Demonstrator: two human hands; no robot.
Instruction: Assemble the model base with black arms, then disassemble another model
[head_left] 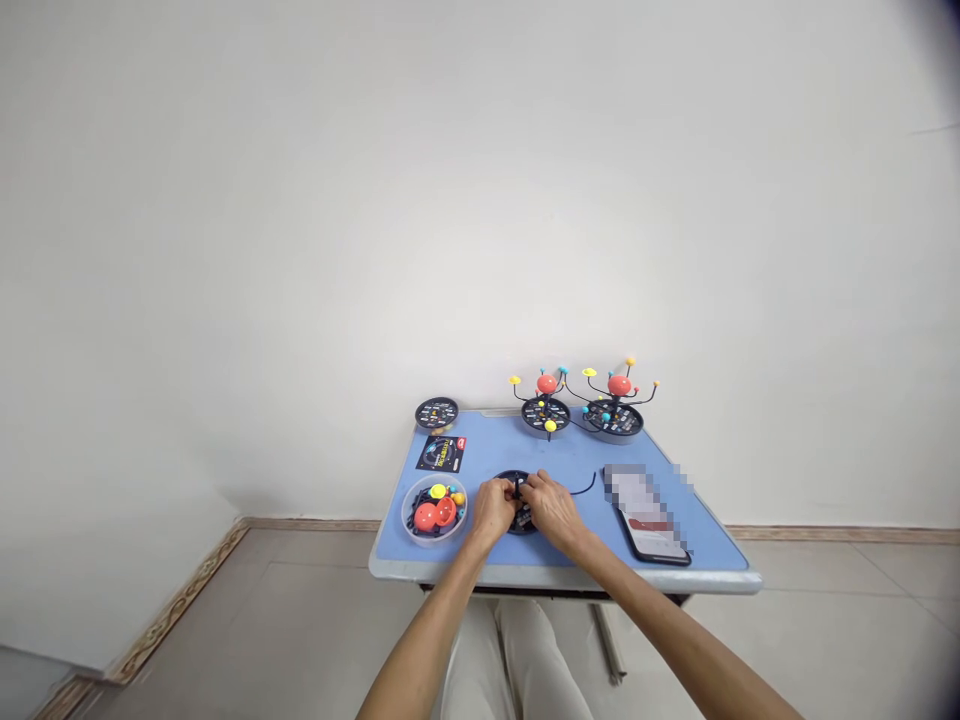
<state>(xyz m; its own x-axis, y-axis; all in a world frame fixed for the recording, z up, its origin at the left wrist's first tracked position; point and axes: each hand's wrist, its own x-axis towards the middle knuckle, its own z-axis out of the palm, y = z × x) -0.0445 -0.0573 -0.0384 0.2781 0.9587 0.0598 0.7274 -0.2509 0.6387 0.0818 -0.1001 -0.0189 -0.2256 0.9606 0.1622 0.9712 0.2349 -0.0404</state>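
A round black base (523, 524) with small printed labels lies on the blue table in front of me, partly hidden under both hands. A short black post (517, 484) rises from its middle. My left hand (494, 510) is closed, its fingertips pinched at the post from the left. From the other side my right hand (553, 508) is closed too, its fingers meeting near the post. A thin black curved rod (589, 488) sticks out to the right from behind my right hand. The exact contact at the fingertips is hidden.
A clear tub (407, 531) at left holds red half-spheres, small coloured balls and black parts. Behind it lie a printed card (441, 454) and a lidded round container (437, 412). Two planet models (547, 414) (616, 418) stand at the back; a phone (651, 520) lies at right.
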